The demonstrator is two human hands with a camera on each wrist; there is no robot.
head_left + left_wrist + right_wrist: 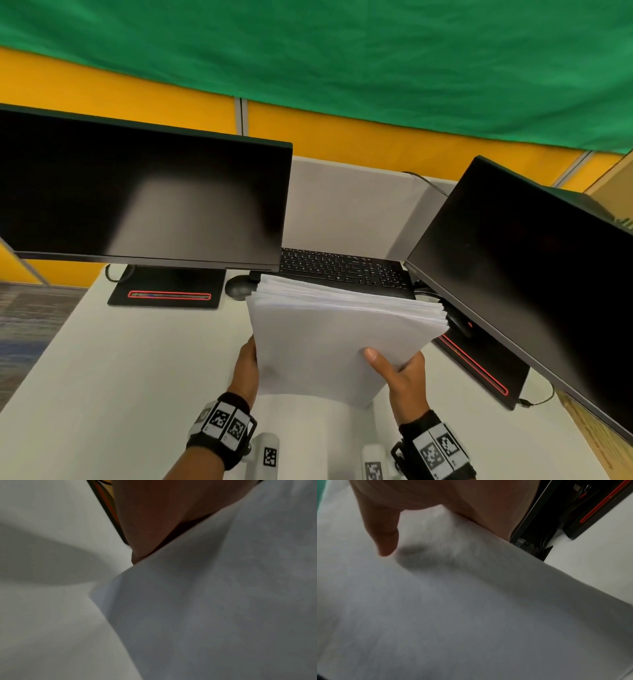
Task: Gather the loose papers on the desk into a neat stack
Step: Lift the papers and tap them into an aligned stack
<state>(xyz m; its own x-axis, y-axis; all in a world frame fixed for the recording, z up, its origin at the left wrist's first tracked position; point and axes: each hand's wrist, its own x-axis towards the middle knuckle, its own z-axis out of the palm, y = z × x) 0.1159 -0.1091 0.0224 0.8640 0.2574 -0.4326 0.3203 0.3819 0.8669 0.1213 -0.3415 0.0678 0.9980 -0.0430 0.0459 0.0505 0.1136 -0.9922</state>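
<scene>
Both hands (pixel 246 365) (pixel 402 375) grip paper stack (pixel 329 329) | between them | above desk (pixel 120 359)

No legible text anywhere; keyboard (pixel 346 269) key legends too small to read

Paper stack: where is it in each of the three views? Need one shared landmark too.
Head: paper stack lower centre, held off the desk between left hand and right hand.
Left wrist: fills the right half.
Right wrist: fills the lower left.
Shared landmark: red-striped monitor base.
</scene>
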